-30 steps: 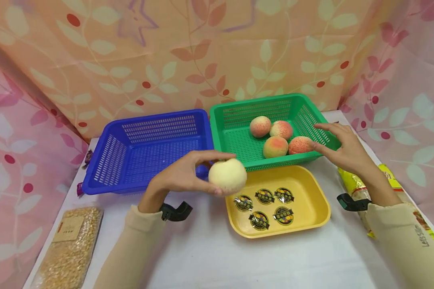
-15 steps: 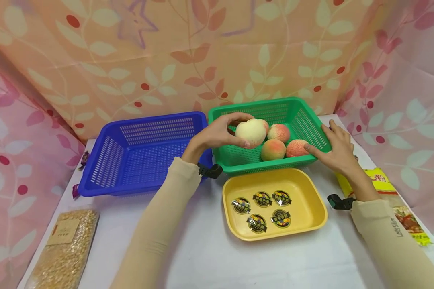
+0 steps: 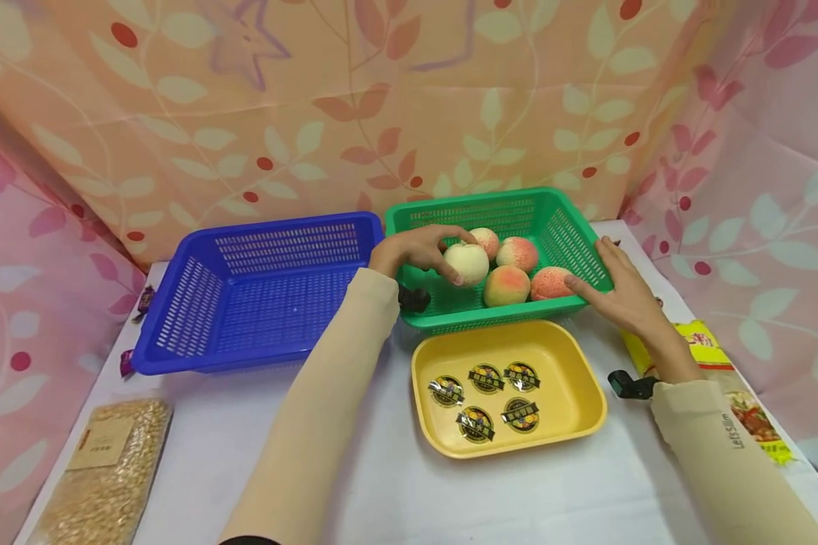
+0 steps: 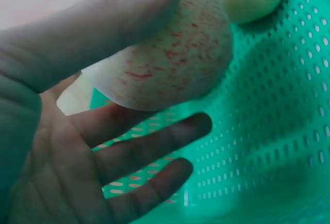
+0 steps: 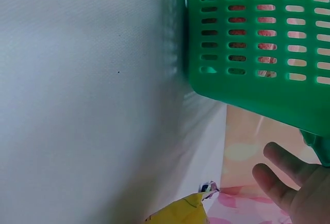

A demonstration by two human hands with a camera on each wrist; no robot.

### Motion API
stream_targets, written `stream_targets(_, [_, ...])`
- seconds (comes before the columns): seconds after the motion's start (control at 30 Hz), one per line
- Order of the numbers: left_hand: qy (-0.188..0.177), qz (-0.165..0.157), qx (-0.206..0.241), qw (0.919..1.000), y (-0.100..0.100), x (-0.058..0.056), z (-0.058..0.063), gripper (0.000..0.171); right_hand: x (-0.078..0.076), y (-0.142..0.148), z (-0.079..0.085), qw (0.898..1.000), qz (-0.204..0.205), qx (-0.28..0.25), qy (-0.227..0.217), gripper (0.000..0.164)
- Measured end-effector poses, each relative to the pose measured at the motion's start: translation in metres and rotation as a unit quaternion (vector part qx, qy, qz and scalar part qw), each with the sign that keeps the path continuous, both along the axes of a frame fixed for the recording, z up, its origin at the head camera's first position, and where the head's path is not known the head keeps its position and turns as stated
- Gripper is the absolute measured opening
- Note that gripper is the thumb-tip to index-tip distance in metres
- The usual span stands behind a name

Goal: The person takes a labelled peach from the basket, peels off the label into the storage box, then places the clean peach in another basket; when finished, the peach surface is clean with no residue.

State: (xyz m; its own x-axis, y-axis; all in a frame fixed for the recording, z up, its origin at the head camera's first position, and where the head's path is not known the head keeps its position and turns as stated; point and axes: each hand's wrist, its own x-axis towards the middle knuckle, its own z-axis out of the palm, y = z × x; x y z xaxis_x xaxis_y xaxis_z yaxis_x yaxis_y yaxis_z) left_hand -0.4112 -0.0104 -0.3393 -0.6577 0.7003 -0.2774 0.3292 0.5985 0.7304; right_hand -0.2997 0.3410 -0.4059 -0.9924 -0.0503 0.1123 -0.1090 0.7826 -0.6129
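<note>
Inside the green basket, toward its left part, my left hand holds a pale, cream-coloured peach between thumb and fingers. Red streaks cover the underside of this peach in the left wrist view, where three fingers extend below it. Several redder peaches lie right beside it in the basket. My right hand grips the basket's front right corner, thumb over the rim and fingers along the outside. Two of the right hand's fingers show beyond the basket wall in the right wrist view.
A blue basket stands left of the green one. In front sits a yellow tray with several round black stickers. A bag of grains lies at left, a yellow packet at right, and small purple wrappers behind.
My left hand has carried the pale peach from above the yellow tray's left end up and right, then lowered it into the green basket. My right hand has settled onto that basket's right corner.
</note>
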Motion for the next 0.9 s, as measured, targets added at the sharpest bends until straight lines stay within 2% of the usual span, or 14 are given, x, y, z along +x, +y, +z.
stream_targets(0.13, [0.007, 0.009, -0.015, 0.9998, 0.004, -0.008, -0.009, 0.073, 0.001, -0.001, -0.001, 1.0, -0.003, -0.002, -0.004, 0.097])
stream_targets(0.23, [0.019, 0.004, -0.02, 0.9996, 0.007, -0.011, -0.014, 0.076, 0.001, -0.001, -0.002, 1.0, -0.004, -0.003, -0.003, 0.097])
stream_targets(0.33, [0.025, -0.005, -0.023, 0.9994, 0.01, -0.012, -0.018, 0.077, 0.001, -0.001, -0.003, 1.0, -0.004, -0.004, 0.002, 0.096])
stream_targets(0.57, [0.038, 0.002, -0.019, 0.9991, 0.014, -0.012, -0.03, 0.083, 0.0, 0.0, -0.004, 1.0, -0.002, 0.0, 0.006, 0.096])
stream_targets(0.7, [0.036, -0.001, -0.014, 0.9992, 0.015, -0.013, -0.031, 0.086, 0.002, -0.001, -0.003, 1.0, -0.006, 0.003, 0.008, 0.096])
stream_targets(0.9, [0.032, -0.002, -0.034, 0.9989, 0.016, -0.014, -0.031, 0.084, 0.003, 0.0, -0.002, 1.0, -0.009, 0.008, 0.009, 0.095])
